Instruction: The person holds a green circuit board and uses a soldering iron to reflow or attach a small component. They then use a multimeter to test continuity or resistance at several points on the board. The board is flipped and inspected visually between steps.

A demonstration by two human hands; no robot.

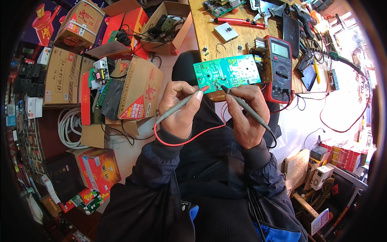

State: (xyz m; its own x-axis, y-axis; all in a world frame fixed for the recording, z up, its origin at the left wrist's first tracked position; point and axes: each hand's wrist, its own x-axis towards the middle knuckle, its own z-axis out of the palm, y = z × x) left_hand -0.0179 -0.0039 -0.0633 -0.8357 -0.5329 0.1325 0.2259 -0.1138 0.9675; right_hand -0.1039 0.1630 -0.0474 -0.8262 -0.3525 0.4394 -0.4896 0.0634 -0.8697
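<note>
Between my hands lies a green circuit board (227, 71), solder side up, at the near edge of the wooden workbench. My left hand (180, 105) is closed on a grey test probe (177, 109) with a red tip and red lead. In my right hand (249, 115) is a second grey test probe (246, 106) with a black tip and black lead. Both tips meet the board's near edge close together; whether they touch solder points is too small to tell. A red-framed multimeter (279, 69) with a lit screen stands right of the board, leads plugged in.
On the wooden bench (203, 30) are a red pen-shaped tool (238, 21), a white block (226, 32), small transistors and a dark phone-like slab (291, 35). Open cardboard boxes (141, 88) of electronics fill the left, with a coiled white hose (69, 128) beside them.
</note>
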